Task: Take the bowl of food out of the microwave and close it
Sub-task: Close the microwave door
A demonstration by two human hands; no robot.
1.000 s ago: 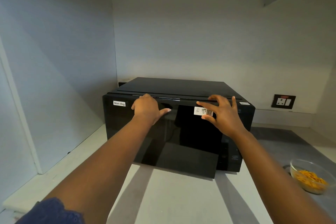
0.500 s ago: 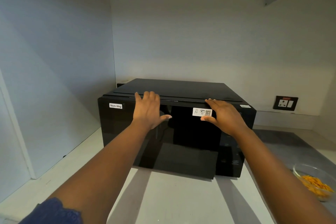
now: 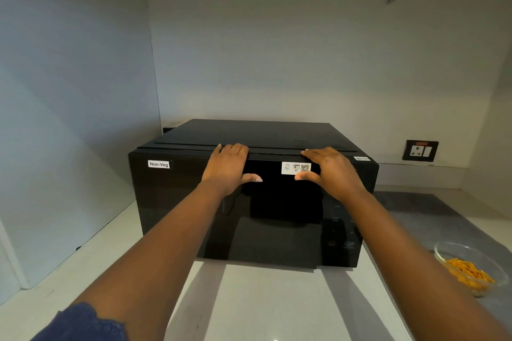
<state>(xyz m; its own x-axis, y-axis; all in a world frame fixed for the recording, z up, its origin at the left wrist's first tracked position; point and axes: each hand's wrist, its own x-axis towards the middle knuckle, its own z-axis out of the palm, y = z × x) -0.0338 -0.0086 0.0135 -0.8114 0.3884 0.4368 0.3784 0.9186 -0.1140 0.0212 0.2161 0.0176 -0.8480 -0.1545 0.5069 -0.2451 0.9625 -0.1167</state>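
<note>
2 flat hands, left hand (image 3: 227, 166) and right hand (image 3: 331, 171), press the microwave door (image 3: 249, 202) at its top edge, grasping nothing, apparently seating it shut. Outside, the glass bowl of food (image 3: 471, 268) rests on the counter (image 3: 263, 304).

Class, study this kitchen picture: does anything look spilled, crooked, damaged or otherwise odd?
Nothing stands out. The microwave sits square on the counter, its door flush under the left hand and right hand. The bowl stands upright beside it, food inside, no spill.
</note>
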